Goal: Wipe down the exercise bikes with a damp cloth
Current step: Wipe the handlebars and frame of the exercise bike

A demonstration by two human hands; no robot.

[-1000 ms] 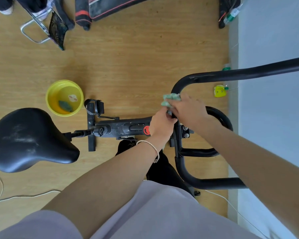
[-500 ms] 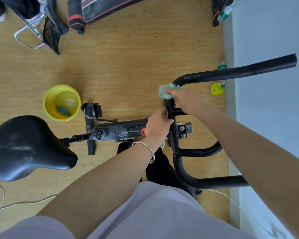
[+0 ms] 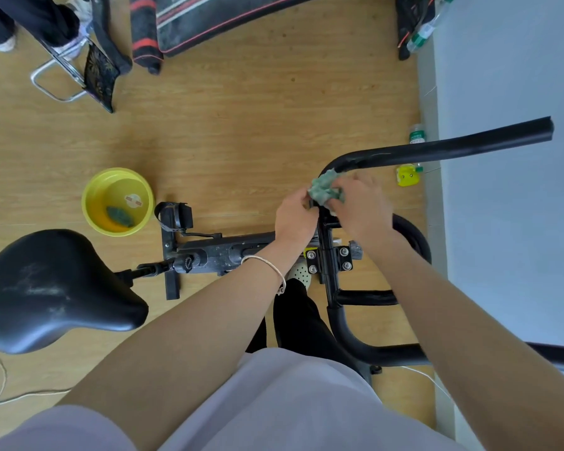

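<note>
1. Cloth (image 3: 324, 190) sat bunched on the handlebar (image 3: 437, 148) bend, at two o'clock from the saddle (image 3: 46, 288).
2. My left hand (image 3: 295, 216) and right hand (image 3: 360, 206) both pinched it.
3. Risk, as I judged it: the wad could skip the bar's underside or slip floorward.

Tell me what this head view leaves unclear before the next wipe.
Head view only:
Left hand grip: fingertips hidden behind crumpled green cloth.
Black metal handlebar under the cloth: covered by right hand.
Dark lump in round yellow plastic bowl: too small.
</note>
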